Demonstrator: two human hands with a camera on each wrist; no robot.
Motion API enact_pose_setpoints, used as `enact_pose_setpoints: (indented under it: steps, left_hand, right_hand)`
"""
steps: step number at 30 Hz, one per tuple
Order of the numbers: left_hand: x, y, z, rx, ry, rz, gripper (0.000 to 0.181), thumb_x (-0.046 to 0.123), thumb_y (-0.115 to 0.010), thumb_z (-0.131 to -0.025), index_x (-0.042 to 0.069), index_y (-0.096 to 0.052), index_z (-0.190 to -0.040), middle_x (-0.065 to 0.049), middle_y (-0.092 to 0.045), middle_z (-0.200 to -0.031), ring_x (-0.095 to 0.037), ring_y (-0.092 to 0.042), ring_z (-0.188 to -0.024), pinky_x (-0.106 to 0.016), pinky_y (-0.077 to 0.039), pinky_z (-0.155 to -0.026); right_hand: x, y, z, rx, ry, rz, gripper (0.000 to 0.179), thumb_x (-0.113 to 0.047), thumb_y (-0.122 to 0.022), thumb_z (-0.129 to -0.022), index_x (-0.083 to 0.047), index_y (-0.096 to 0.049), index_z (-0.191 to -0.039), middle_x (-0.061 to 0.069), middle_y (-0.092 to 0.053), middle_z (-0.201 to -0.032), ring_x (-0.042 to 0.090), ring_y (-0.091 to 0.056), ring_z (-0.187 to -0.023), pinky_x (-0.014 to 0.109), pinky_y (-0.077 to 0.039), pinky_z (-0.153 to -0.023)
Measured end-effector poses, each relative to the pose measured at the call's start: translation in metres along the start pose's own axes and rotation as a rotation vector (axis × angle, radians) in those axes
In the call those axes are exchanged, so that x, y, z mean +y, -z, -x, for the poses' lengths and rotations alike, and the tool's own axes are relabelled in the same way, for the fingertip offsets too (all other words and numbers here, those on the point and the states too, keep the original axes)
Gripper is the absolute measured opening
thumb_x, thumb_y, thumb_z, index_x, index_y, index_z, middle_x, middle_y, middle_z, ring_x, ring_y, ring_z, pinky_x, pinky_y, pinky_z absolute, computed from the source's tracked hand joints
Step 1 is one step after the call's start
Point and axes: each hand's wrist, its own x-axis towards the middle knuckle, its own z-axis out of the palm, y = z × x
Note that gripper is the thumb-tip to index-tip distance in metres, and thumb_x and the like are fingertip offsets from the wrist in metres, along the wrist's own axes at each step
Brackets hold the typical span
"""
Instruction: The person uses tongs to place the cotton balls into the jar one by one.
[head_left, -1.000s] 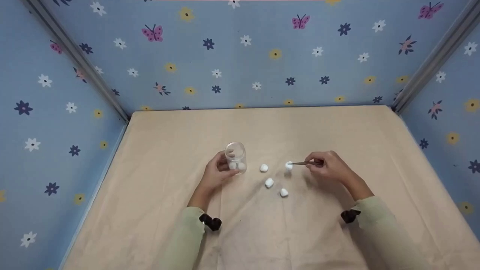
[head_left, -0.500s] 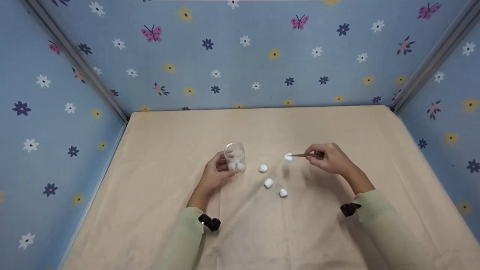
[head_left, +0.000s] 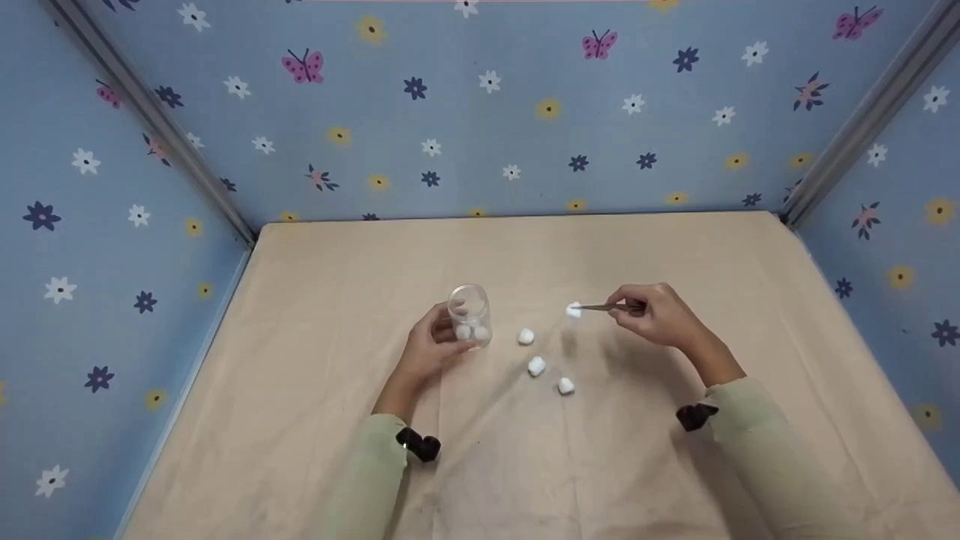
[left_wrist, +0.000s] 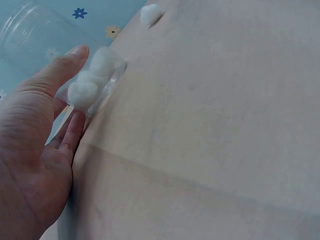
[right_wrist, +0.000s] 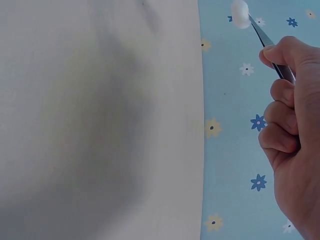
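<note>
White and fluffy, the held cotton ball has come up over the last second. It was low over the tablecloth with its shadow right under it; now the shadow lies apart from it, and the ball has drifted slightly toward the jar. My right hand has risen along with it, thumb and fingers pinching the tweezers, whose tips grip the ball. In the right wrist view, my other fingers are curled in toward the palm.

My left hand has hardly moved: it stays wrapped around the clear jar, mouth facing up. I cannot tell whether the base rests on the cloth. Inside, at the bottom, sit at least two cotton balls; the plastic blurs them too much for me to be sure of the count.

Between my hands, the near ball, the middle ball and the far ball lie loose on the cloth, just as they did a second ago.

As I judge it, the pick-up of this one is done and the pinch seems firm enough, since the ball rose without slipping. It hangs between the tweezers and the jar, touching neither jar nor cloth.
</note>
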Motion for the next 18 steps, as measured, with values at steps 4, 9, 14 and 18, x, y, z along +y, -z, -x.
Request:
enact_pose_setpoints:
  steps: [4,9,14,18]
  left_hand:
    - [0.000,0.000,0.001,0.006,0.014,-0.005,0.071,0.002,-0.088,-0.095,0.011,-0.058,-0.159,-0.022,-0.068,-0.150,-0.039,-0.073,-0.137,-0.044,-0.065,-0.110]
    - [0.000,0.000,0.001,0.003,-0.005,0.003,0.071,-0.001,-0.087,-0.096,0.009,-0.058,-0.160,-0.024,-0.067,-0.149,-0.040,-0.073,-0.136,-0.041,-0.064,-0.111]
    - [-0.001,0.000,0.001,-0.005,-0.011,0.012,0.074,-0.003,-0.085,-0.096,0.008,-0.055,-0.162,-0.025,-0.066,-0.151,-0.040,-0.072,-0.136,-0.034,-0.065,-0.106]
    - [-0.002,0.000,0.000,-0.006,-0.010,0.018,0.072,-0.004,-0.084,-0.096,0.004,-0.055,-0.161,-0.026,-0.066,-0.151,-0.041,-0.072,-0.137,-0.034,-0.065,-0.106]
  right_hand:
    - [-0.002,-0.001,-0.003,0.010,0.001,-0.006,0.008,-0.002,-0.079,-0.099,-0.005,-0.084,-0.104,0.000,-0.059,-0.067,0.000,-0.039,-0.061,0.023,-0.035,-0.061]
    - [-0.004,-0.002,-0.006,0.011,0.011,-0.020,0.008,-0.002,-0.078,-0.099,-0.003,-0.084,-0.104,-0.001,-0.056,-0.064,-0.001,-0.036,-0.059,0.023,-0.034,-0.060]
    - [-0.009,-0.003,-0.012,0.012,0.009,-0.010,0.008,-0.003,-0.078,-0.100,-0.004,-0.084,-0.104,-0.001,-0.055,-0.064,-0.001,-0.036,-0.059,0.024,-0.033,-0.060]
    - [-0.013,-0.004,-0.017,0.017,0.019,-0.005,0.008,-0.003,-0.078,-0.099,-0.004,-0.084,-0.104,0.001,-0.058,-0.066,0.001,-0.038,-0.060,0.024,-0.035,-0.060]
